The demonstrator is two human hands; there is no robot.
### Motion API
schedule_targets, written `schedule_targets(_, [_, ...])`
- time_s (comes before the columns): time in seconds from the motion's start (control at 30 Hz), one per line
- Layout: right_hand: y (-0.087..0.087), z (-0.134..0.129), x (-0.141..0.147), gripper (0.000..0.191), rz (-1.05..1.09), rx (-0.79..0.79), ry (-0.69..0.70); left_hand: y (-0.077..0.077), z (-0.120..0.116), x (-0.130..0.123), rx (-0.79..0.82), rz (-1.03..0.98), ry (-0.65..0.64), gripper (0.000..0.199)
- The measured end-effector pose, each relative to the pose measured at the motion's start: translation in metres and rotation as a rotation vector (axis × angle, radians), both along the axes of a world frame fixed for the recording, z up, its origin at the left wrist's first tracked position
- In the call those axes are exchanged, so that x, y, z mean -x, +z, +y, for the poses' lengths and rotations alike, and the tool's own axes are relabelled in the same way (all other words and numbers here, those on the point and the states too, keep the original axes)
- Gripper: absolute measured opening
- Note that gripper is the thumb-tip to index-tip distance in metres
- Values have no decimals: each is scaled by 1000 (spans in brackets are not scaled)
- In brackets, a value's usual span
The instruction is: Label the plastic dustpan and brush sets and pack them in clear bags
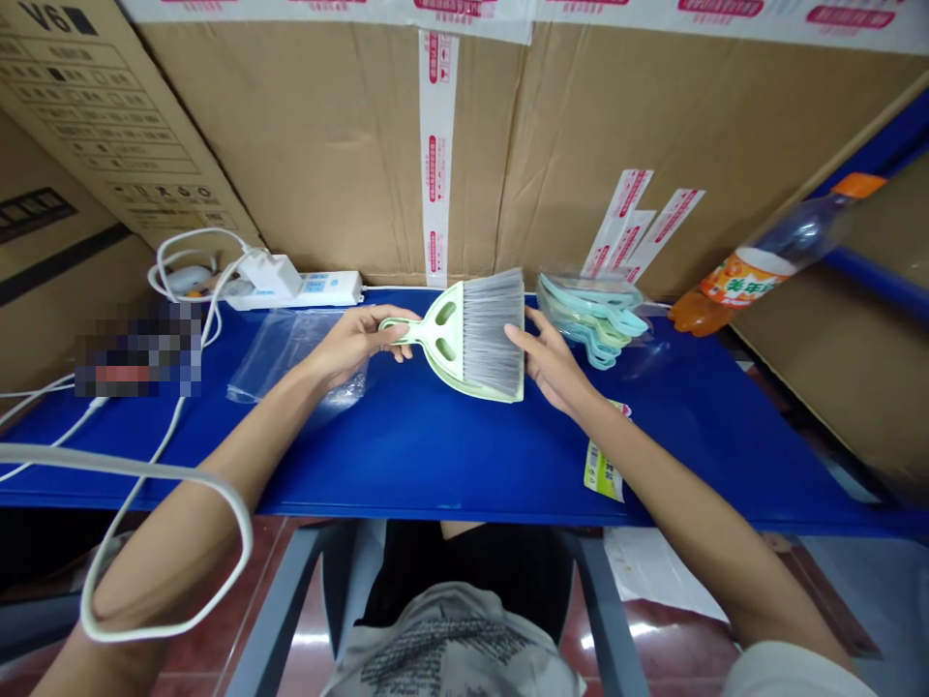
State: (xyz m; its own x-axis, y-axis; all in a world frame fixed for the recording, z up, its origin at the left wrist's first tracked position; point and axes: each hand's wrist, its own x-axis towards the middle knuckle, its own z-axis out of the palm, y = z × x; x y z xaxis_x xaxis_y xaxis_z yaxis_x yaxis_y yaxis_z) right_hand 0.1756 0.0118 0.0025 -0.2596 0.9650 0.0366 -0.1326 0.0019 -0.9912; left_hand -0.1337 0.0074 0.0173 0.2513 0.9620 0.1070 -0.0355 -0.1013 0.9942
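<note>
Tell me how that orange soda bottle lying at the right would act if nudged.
The soda bottle lies on its side, propped against the cardboard, so it would probably roll or slide on the blue table. It looks mostly empty, with liquid only at the base, so likely light. Clear thin plastic suggests it would dent rather than break.

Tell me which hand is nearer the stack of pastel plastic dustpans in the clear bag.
Right. The right hand lies just left of the stack of pastel plastic dustpans, touching the grey brush bristles; the left hand holds the green handle, farther left.
</note>
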Motion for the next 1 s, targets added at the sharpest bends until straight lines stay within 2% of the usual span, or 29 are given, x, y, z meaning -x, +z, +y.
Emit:
schedule_targets(0.07, [4,-4,1,58,12,22,33,0,-2,-3,9,-4,-14,38])
schedule_targets(0.33, [-8,-4,7,60,0,-121,-116,-3,-8,-17,78,-31,29,43])
schedule_targets(0.5, [-7,-6,8,55,-46,-191,-143,-7,-9,-21,47,6,89,48])
schedule_targets(0.67, [-6,-6,8,50,-85,-245,-170,-11,-10,-23,66,-10,83,52])
schedule_targets(1.0, [-6,-5,8,48,-114,-287,-178,-5,-11,-24,78,3,122,53])
